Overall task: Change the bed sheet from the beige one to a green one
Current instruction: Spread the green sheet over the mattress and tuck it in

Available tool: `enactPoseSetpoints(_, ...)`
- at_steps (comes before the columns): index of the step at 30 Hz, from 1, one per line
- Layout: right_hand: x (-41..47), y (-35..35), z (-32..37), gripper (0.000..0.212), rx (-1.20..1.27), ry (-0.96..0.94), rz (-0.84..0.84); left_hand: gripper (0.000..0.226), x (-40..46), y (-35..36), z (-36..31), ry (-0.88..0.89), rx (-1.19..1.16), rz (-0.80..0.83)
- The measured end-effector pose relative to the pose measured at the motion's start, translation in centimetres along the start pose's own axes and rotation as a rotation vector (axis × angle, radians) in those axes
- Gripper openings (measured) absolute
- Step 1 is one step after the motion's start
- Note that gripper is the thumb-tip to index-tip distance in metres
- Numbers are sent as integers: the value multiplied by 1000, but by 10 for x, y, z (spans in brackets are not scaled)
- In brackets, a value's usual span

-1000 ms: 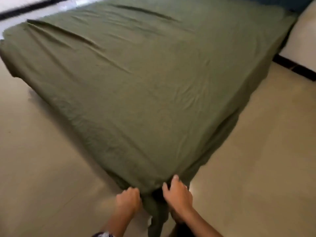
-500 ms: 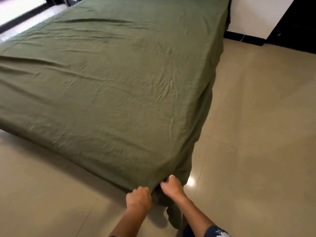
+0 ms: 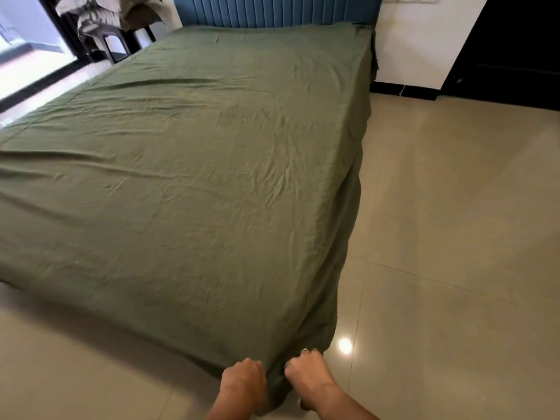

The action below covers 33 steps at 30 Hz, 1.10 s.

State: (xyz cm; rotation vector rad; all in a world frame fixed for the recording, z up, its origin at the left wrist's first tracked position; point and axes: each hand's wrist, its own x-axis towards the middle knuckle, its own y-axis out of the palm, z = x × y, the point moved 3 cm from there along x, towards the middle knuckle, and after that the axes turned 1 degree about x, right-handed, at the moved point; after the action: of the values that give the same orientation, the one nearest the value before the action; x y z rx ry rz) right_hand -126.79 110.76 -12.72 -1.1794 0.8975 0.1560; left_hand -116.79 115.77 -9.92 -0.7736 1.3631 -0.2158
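Hands are gripping the green sheet (image 3: 194,183) at the bed's near corner, left hand (image 3: 244,381) and right hand (image 3: 306,371) side by side, fingers curling into cloth. Pulling evenly downward should be smoothing wrinkles before tucking.

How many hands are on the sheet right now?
2. The left hand grips the green sheet at the bed's near corner; the right hand grips it just beside, on the corner's right.
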Motion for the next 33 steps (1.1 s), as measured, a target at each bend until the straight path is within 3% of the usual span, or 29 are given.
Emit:
enactPoseSetpoints(6,-21,19,13,32,65,76,37,49,-12,0,-1,49,109,-4)
enactPoseSetpoints(13,-55,25,45,28,84,250,41,37,-45,18,8,130,140,-147)
enactPoseSetpoints(22,-67,44,88,27,109,378,0,34,-75,55,39,145,10,-244)
enactPoseSetpoints(27,-63,43,85,26,76,475,31,36,-82,64,63,186,83,-160)
enactPoseSetpoints(33,-31,-7,104,28,27,379,-127,36,-67,51,140,109,-41,-160)
